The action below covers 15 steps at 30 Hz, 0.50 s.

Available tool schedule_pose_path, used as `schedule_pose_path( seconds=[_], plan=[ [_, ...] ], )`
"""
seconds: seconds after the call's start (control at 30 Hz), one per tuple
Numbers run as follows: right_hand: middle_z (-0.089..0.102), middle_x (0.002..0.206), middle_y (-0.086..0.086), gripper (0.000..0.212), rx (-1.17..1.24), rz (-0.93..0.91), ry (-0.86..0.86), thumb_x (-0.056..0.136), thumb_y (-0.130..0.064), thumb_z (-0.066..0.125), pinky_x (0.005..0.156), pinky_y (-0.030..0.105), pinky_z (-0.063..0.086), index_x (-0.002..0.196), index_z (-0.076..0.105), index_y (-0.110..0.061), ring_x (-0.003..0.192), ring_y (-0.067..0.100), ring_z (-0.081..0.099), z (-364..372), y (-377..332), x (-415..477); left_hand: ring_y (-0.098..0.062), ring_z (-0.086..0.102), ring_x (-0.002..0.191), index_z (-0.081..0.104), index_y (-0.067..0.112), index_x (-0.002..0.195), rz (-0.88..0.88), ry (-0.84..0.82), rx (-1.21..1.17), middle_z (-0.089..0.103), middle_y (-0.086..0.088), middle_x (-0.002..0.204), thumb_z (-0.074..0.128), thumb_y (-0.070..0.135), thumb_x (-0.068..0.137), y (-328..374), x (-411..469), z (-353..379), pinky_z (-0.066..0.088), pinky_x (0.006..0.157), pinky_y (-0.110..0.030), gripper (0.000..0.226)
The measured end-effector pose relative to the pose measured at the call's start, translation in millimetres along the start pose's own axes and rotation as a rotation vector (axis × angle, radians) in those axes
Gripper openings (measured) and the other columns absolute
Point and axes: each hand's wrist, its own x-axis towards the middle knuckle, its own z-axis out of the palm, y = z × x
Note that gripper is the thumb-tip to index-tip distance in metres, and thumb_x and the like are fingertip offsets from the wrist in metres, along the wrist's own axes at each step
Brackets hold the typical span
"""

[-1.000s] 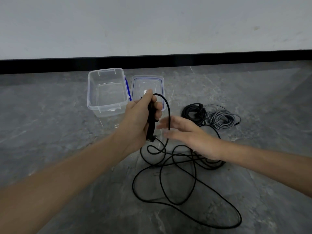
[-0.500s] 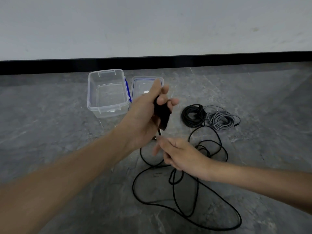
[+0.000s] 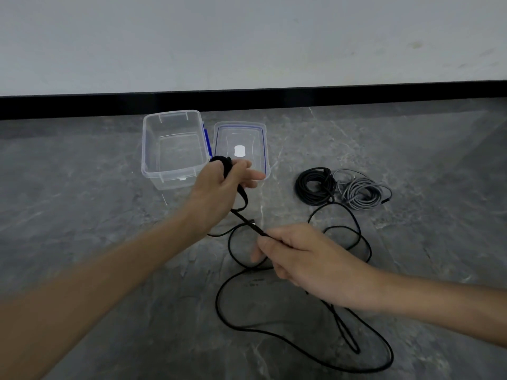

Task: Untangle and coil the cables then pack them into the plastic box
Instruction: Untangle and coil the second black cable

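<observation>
No writing, brand or number can be read here. The one label-like mark is a small white sticker (image 3: 240,151) in the middle of the clear lid (image 3: 247,134), which lies flat just right of the plastic box (image 3: 175,180). The sticker looks blank, though it may carry print too fine to make out from this height. The blue strips along the lid and box edges bear no lettering that shows. The jacket of the black cable (image 3: 244,219) shows no legible print either.
</observation>
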Motion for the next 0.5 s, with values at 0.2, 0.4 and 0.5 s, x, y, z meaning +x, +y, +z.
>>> schedule_pose_path(
  seconds=[0.2,0.4,0.5],
  plan=[
    [0.040,0.036,-0.015,0.035,-0.272,-0.173,0.075,0.099,-0.024,0.047,0.044,0.012,0.032,0.076,0.070,-0.010,0.036,0.002,0.040,-29.0,-33.6,2.4,-0.001,0.059,0.056,0.059,0.002,0.074,0.003,-0.257,0.177,0.062,0.015,0.058,0.042,0.016,0.103,2.0,-6.7,2.0,0.043,0.060,-0.010,0.036],
    [0.032,0.042,-0.009,0.034,-0.200,-0.247,0.299,0.096,-0.023,0.055,0.039,0.014,0.021,0.071,0.068,-0.006,0.038,0.005,0.025,-71.8,-33.0,28.3,-0.017,0.066,0.071,0.058,0.000,0.091,-0.240,-0.503,-0.265,0.073,-0.010,0.078,0.034,0.030,0.101,18.5,-19.7,2.2,0.051,0.067,-0.019,0.040],
    [0.037,0.036,-0.014,0.027,-0.142,-0.264,0.312,0.094,-0.021,0.060,0.039,0.009,0.025,0.075,0.070,-0.004,0.036,0.003,0.032,-81.3,-30.2,33.4,-0.019,0.064,0.068,0.058,0.002,0.089,-0.255,-0.611,-0.290,0.071,-0.012,0.074,0.030,0.046,0.093,24.2,-26.9,4.8,0.050,0.068,-0.024,0.052]
  ],
)
